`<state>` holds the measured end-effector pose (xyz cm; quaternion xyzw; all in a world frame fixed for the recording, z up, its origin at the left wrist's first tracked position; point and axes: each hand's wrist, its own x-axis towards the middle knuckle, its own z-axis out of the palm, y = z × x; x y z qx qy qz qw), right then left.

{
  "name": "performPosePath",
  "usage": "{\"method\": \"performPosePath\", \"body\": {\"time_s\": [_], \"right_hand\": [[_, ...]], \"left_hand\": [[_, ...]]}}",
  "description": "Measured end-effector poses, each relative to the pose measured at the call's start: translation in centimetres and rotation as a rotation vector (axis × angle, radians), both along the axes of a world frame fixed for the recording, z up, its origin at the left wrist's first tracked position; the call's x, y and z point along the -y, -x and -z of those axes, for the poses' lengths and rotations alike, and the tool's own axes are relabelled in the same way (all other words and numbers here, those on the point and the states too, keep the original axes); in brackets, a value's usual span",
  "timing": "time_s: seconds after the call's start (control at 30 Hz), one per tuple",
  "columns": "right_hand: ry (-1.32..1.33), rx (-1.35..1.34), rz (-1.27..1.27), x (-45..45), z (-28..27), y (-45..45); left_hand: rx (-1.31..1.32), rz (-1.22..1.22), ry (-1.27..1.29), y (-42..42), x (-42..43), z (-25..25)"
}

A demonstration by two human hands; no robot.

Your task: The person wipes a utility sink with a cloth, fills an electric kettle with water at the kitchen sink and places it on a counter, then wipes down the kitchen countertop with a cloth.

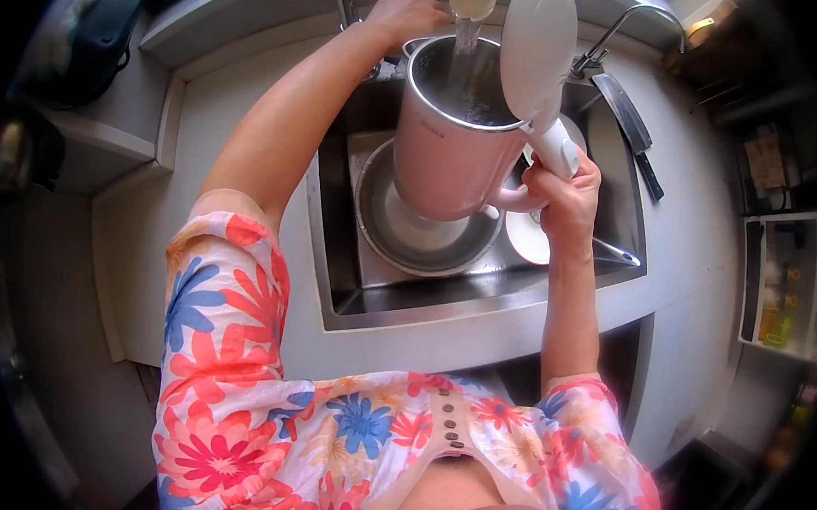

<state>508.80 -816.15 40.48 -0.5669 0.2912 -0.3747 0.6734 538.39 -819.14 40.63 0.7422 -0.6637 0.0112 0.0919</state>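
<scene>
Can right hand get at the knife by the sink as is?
Probably not: the right hand is holding the pink jug. The knife lies nearby, uncovered, so with that hand freed it looks reachable.

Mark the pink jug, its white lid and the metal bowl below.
Pink jug (456,156), head view: front wall.
White lid (538,51), head view: broad face.
Metal bowl (415,241), head view: inner surface.

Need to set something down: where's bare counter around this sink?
Bare counter lies left of the left arm and right of the cleaver. Crowded: the sink, with the pink kettle over a metal basin and a pale dish beside it.
</scene>
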Motion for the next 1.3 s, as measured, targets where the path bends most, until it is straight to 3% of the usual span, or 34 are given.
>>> {"method": "performPosePath", "body": {"time_s": [0.8, 0.9, 1.1, 1.2, 1.3], "right_hand": [[0.004, 0.021, -0.004, -0.4, -0.1, -0.2], [0.010, 0.021, -0.006, -0.4, 0.0, -0.2], [0.018, 0.027, -0.019, -0.3, 0.3, -0.1], [0.003, 0.038, -0.013, -0.4, 0.2, -0.2], [0.003, 0.050, -0.011, -0.4, 0.2, 0.0]], "left_hand": [[-0.035, -0.008, -0.003, 0.7, -0.5, -1.3], [0.161, 0.153, 0.138, -5.0, 2.9, 4.6], [0.294, 0.036, 0.190, -2.5, -0.1, 0.9], [0.269, -0.084, -0.090, -1.2, -0.8, -1.7], [0.103, -0.148, -0.161, 1.6, -1.4, -4.1]]}}
